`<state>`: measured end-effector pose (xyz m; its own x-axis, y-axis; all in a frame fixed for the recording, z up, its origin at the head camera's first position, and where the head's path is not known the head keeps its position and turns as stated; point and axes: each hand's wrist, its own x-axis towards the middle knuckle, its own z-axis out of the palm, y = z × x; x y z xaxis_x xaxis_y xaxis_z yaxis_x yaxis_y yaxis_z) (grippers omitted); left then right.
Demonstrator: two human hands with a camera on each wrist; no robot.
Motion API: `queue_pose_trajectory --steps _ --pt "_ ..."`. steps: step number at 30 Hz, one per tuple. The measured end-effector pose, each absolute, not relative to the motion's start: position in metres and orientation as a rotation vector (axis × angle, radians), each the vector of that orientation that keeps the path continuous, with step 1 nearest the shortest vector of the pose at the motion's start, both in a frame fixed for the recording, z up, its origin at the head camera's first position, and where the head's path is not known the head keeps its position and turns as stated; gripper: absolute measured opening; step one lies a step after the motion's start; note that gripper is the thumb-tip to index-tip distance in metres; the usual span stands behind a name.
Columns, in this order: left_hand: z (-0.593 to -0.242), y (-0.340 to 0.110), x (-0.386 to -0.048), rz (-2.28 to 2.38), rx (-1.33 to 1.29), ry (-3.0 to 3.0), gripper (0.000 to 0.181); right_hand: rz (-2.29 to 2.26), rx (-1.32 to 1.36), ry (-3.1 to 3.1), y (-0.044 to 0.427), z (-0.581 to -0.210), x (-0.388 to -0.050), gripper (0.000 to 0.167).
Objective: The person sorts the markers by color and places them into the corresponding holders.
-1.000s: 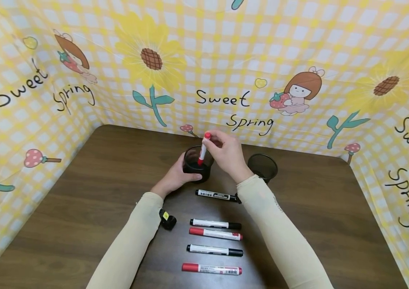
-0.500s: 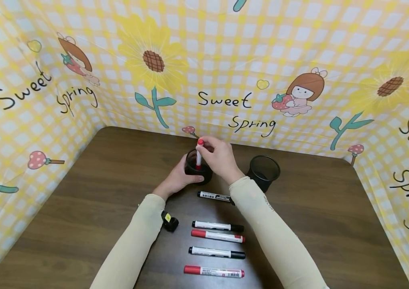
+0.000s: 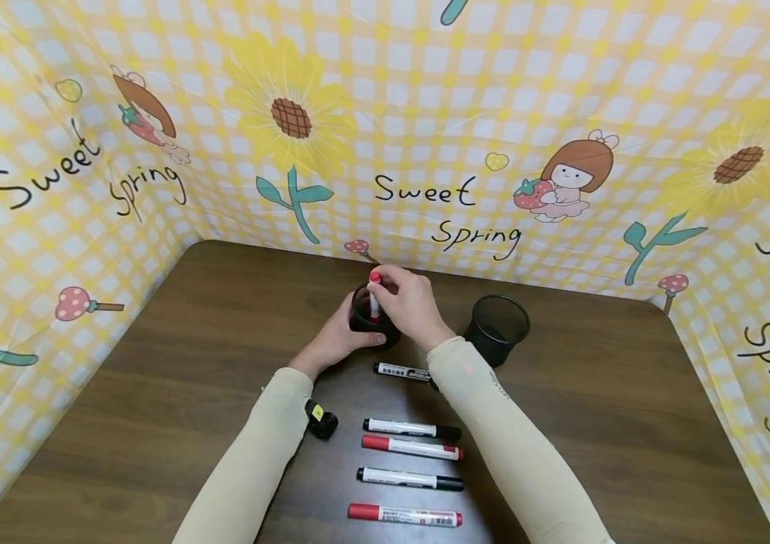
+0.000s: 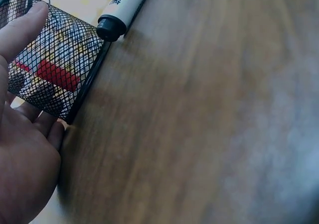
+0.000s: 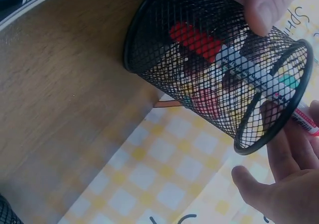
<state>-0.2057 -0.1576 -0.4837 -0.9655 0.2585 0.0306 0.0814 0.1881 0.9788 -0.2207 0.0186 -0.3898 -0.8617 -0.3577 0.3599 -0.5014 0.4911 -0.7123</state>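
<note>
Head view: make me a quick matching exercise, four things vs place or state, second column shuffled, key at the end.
Things
1. left hand
2. right hand
3. right-side cup
4. lowest marker

Place or state
A. stands on the table, held by neither hand
B. pinches the inserted marker
C. lies flat, red cap pointing left in the head view
D. grips the left-side cup

Pairs: 1-D, 2-B, 3-A, 4-C
</note>
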Motion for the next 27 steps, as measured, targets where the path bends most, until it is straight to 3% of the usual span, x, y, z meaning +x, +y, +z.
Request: queue_pose_trajectory --steps 27 --pt "-0.482 -0.158 -0.204 1.880 0.313 2.301 0.090 1.292 0.673 -2.614 0.007 -0.391 -0.223 0.017"
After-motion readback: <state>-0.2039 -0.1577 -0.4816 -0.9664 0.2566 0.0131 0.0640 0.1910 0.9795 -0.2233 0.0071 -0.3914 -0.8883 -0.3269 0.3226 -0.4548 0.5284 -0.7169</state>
